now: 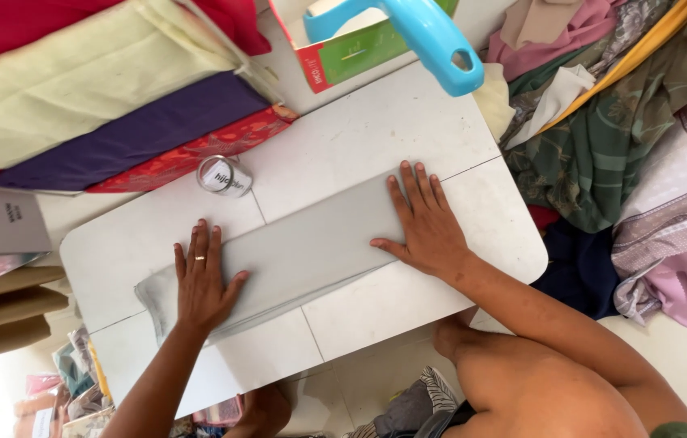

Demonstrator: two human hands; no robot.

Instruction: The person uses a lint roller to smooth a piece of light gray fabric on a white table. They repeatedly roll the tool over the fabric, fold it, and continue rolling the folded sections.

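Head view looks down on two bare hands pressed flat, fingers (pixel 197 247) spread and released, gripping nothing. The left hand (pixel 201 284) rests on the near-left end of a folded grey cloth (pixel 303 251); the right hand (pixel 424 223) lies on its far-right end. That cloth stretches as a long strip slantwise across the white desk (pixel 376 130). It looks thin, soft and light, limp rather than stiff, likely to slide on the smooth top, so the folded long edges or the ends seem the best places to pinch it. Just beyond the strip stands a small clear jar (pixel 226 176). Stacked folded fabrics (pixel 108 105) lie far left, a blue-handled tool (pixel 424 32) rests on a box, and loose patterned cloths (pixel 627 138) heap to the right.
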